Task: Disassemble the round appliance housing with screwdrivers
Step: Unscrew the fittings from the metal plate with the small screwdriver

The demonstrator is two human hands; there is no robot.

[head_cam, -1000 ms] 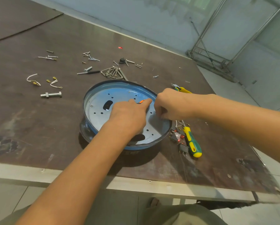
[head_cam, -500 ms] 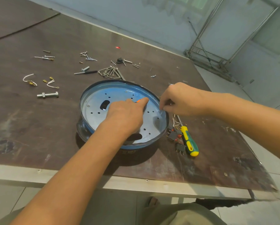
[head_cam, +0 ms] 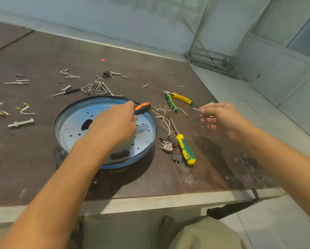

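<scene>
As the left hand (head_cam: 114,128) grips the screwdriver (head_cam: 142,107), its butt points right.

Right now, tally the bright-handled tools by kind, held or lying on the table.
Screwdrivers: 2 (orange-and-black screwdriver gripped by the left hand; green-and-yellow screwdriver lying on the table)
Pliers: 1 (green-and-yellow pliers on the table)
Total: 3

Pliers (head_cam: 182,99), wires (head_cam: 162,115) and a bolt (head_cam: 21,122) lie on the table (head_cam: 42,159).
</scene>
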